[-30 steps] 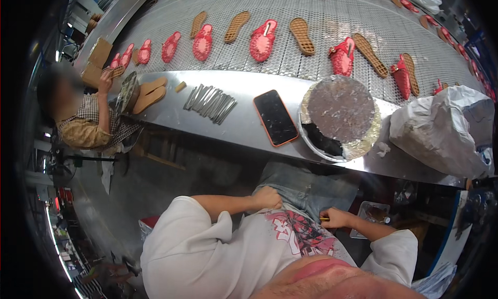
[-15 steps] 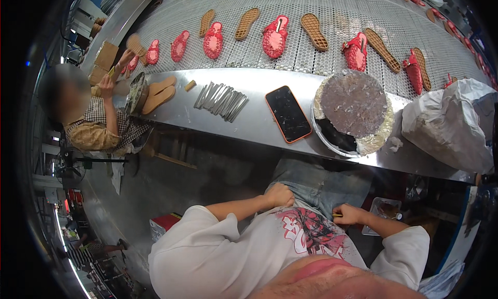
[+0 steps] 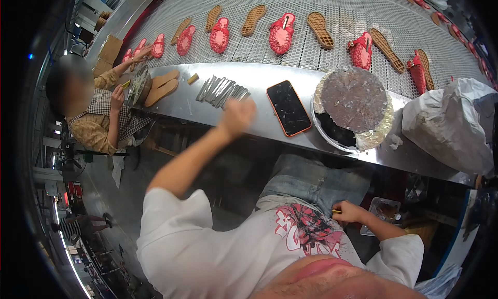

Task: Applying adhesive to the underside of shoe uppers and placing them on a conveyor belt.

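My left hand [image 3: 239, 116] is raised over the front edge of the steel table [image 3: 181, 112], beside a pile of thin grey metal strips [image 3: 220, 90]. It is smeared by motion, so its fingers do not show clearly. Low by my jeans rests my right hand [image 3: 350, 212], closed round a thin yellow stick-like thing [image 3: 337, 212], mostly hidden in the fingers. A black-screened phone [image 3: 288, 108] in an orange case lies right of the strips. Next to it stands a round tub [image 3: 317, 123] with a brown, glue-crusted disc [image 3: 355, 99] on top.
Behind the table, a mesh conveyor [image 3: 332, 60] carries red woven shoes [image 3: 281, 34] and tan soles [image 3: 320, 30]. A white sack [image 3: 448, 125] sits at the right. At the left a co-worker [image 3: 98, 109] sits near two tan soles [image 3: 162, 89] and a small tan block [image 3: 193, 79].
My left hand has risen from my lap to beside the metal strips. My right hand stays put. Shoes and soles on the conveyor have shifted slightly right, and the co-worker's hand now reaches among them.
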Tool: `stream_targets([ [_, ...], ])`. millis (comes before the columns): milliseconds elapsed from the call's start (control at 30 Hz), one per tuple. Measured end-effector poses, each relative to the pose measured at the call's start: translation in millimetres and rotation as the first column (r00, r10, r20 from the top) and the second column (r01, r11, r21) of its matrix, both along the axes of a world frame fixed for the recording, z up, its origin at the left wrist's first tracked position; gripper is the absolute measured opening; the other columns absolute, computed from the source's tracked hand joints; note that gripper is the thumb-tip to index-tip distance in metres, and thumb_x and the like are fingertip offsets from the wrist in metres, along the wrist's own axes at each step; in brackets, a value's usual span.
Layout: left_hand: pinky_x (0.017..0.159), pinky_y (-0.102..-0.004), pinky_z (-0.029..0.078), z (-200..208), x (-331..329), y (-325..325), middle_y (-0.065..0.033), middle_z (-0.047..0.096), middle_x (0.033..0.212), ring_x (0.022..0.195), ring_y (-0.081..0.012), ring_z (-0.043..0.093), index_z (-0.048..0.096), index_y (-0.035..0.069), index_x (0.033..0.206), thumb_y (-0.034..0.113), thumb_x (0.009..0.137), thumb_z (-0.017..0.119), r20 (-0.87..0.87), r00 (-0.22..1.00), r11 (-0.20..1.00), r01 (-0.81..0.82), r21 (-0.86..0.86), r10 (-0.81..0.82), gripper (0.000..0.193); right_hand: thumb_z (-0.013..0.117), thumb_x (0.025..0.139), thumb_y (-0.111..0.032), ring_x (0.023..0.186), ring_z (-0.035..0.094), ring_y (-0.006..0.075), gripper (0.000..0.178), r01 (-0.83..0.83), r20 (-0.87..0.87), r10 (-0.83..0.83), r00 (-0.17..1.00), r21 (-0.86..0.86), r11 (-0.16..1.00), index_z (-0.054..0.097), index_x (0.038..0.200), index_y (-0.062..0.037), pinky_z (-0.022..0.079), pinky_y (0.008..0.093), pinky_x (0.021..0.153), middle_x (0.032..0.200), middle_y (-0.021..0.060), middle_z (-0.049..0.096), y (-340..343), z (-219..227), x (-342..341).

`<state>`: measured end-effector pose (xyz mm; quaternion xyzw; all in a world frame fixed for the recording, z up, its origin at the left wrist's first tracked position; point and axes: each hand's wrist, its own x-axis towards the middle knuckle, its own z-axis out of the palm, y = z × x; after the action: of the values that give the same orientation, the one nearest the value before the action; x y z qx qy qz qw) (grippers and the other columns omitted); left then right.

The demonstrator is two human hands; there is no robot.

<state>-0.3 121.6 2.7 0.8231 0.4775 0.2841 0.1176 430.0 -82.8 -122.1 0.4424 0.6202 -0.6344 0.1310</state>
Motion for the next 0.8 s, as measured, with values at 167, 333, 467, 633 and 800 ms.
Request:
stream_targets([
  [167, 0.076, -0.041, 0.05, -20.6, -118.6, 188.1, -0.0158, 0.069, 0.085, 0.082, -0.0306, 0.066, 0.064, 0.0, 0.093, 0.021, 0.084, 0.062, 0.304, 0.754, 0.804, -0.589, -0.078, 0.582, 0.022, 0.062, 0.081, -0.021, 0.051, 0.063, 0.0155, 0.021, 0.027, -0.003, -0.027, 1.0, -0.021, 0.999, 0.063, 0.076, -0.0006, 0.049, 0.0307, 0.049, 0.063, 0.0081, 0.067, 2.7, 10.0, -2.1],
  [333, 0.1, -0.0451, 0.045, -54.0, -145.3, 265.0, -0.0255, 0.064, 0.119, 0.114, -0.0411, 0.06, 0.063, -0.007, 0.11, 0.041, 0.075, 0.076, 0.247, 0.361, 0.43, -0.832, -0.35, 0.899, 0.061, 0.062, 0.082, -0.021, 0.05, 0.062, 0.0151, 0.021, 0.069, -0.007, -0.069, 0.998, -0.002, 0.998, 0.062, 0.075, -0.001, 0.048, 0.0304, 0.049, 0.061, 0.0075, 0.066, -4.4, 11.4, 2.3],
  [467, 0.097, -0.0458, 0.046, -59.7, -137.3, 277.1, -0.0261, 0.065, 0.117, 0.113, -0.0386, 0.061, 0.063, -0.006, 0.115, 0.044, 0.077, 0.075, 0.098, 0.406, 0.406, -0.807, -0.429, 0.909, 0.064, 0.062, 0.083, -0.021, 0.05, 0.062, 0.0151, 0.022, 0.105, 0.005, -0.105, 0.994, 0.008, 0.994, 0.062, 0.075, -0.0007, 0.048, 0.0305, 0.049, 0.061, 0.0075, 0.066, -8.1, 10.2, 3.5],
  [633, 0.083, -0.0444, 0.053, -48.3, -163.8, 263.3, -0.0247, 0.071, 0.096, 0.091, -0.031, 0.07, 0.068, -0.004, 0.106, 0.042, 0.081, 0.068, 0.074, 0.569, 0.553, -0.75, -0.363, 0.819, 0.052, 0.063, 0.082, -0.021, 0.05, 0.063, 0.0158, 0.021, 0.058, 0.006, -0.059, 0.998, 0.07, 0.996, 0.062, 0.075, -0.0006, 0.05, 0.0314, 0.05, 0.061, 0.0081, 0.067, -9.0, 9.2, 3.0],
  [800, 0.048, -0.0338, 0.051, -27.2, -118.5, 229.4, -0.0136, 0.067, 0.066, 0.052, -0.0192, 0.064, 0.063, 0.0, 0.083, 0.032, 0.084, 0.066, 0.44, 0.515, 0.672, -0.642, -0.37, 0.735, 0.032, 0.061, 0.081, -0.023, 0.053, 0.065, 0.0189, 0.024, 0.092, 0.005, -0.093, 0.996, 0.136, 0.986, 0.063, 0.077, 0.0006, 0.051, 0.0341, 0.054, 0.061, 0.0105, 0.066, -22.2, 3.7, 5.4],
])
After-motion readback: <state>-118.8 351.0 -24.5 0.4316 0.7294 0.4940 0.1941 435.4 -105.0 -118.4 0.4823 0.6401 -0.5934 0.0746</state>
